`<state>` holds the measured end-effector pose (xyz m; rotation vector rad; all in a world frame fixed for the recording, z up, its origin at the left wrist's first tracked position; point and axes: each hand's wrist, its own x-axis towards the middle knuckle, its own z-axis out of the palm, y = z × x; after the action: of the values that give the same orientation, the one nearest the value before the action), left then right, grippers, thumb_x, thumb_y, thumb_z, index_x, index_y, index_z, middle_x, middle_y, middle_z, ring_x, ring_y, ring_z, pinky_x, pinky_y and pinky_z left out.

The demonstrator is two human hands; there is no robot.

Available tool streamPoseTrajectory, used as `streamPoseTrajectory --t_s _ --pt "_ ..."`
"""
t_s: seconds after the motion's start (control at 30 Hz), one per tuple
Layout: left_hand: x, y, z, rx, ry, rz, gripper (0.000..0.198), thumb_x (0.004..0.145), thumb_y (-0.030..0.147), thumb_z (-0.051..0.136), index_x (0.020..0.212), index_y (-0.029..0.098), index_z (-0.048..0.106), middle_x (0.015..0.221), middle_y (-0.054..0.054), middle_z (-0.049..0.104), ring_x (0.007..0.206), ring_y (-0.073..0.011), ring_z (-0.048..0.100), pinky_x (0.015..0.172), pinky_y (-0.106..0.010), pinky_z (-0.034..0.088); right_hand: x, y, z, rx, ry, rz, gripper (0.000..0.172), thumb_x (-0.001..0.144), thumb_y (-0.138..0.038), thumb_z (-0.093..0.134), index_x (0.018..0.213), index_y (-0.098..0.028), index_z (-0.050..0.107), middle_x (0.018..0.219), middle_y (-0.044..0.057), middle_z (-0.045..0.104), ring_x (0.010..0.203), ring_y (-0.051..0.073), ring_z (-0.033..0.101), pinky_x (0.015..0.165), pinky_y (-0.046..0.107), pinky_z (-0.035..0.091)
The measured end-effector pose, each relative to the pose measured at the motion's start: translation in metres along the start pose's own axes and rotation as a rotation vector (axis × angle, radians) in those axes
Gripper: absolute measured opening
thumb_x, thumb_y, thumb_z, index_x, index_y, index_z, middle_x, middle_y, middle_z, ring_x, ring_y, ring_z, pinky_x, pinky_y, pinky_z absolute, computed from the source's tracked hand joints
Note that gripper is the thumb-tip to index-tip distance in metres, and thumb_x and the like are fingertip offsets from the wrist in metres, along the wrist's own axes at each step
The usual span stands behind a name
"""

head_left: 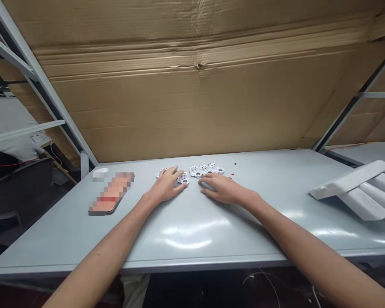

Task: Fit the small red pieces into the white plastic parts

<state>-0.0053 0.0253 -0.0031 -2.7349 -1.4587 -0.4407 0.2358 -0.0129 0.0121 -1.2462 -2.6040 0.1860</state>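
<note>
Item: my left hand (167,186), flat and open, fingertips resting on a small white perforated plastic piece (183,178), nothing gripped. Item: my right hand (220,190), open and empty, a row of like pieces (207,169) just beyond it. All lie loose on the grey table (83,239); none lifted.

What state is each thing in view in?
Left hand: open, fingers over the white plastic parts
Right hand: open, palm down on the grey table
White plastic parts: lying flat in a loose row
Blurred flat object: lying on the table, pixelated
White tubes: piled at right
</note>
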Motion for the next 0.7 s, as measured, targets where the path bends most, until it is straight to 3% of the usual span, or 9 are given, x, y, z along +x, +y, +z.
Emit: streamPoseTrajectory --t_s 0.2,0.53,0.7 --pt "0.007 -0.001 0.007 0.025 0.028 -0.048 0.049 0.094 0.044 0.052 0.133 0.015 0.054 0.148 -0.020 0.043 0.137 -0.0349 0.039 0.112 -0.053 0.030 0.000 0.002 0.003 0.009 0.010 0.005 0.027 0.096 -0.031 0.050 0.114 -0.018 0.065 0.122 0.015 0.064 0.109 0.031 0.060 0.086 0.042 0.048" --pt "0.012 0.001 0.022 -0.064 0.058 -0.127 0.045 0.096 0.038 0.047 0.137 0.020 0.048 0.149 -0.014 0.044 0.143 -0.0293 0.033 0.118 -0.054 0.020 0.000 0.003 0.005 -0.014 0.037 -0.035 0.026 0.096 -0.030 0.050 0.112 -0.018 0.066 0.116 0.015 0.067 0.106 0.030 0.061 0.087 0.044 0.050" --pt "0.011 0.008 0.017 -0.030 0.055 -0.133 0.044 0.098 0.037 0.047 0.136 0.016 0.048 0.150 -0.019 0.041 0.143 -0.0305 0.032 0.117 -0.056 0.021 0.005 -0.001 0.013 -0.033 0.203 -0.028 0.031 0.097 -0.028 0.047 0.120 -0.017 0.063 0.123 0.014 0.065 0.112 0.028 0.060 0.094 0.044 0.050"
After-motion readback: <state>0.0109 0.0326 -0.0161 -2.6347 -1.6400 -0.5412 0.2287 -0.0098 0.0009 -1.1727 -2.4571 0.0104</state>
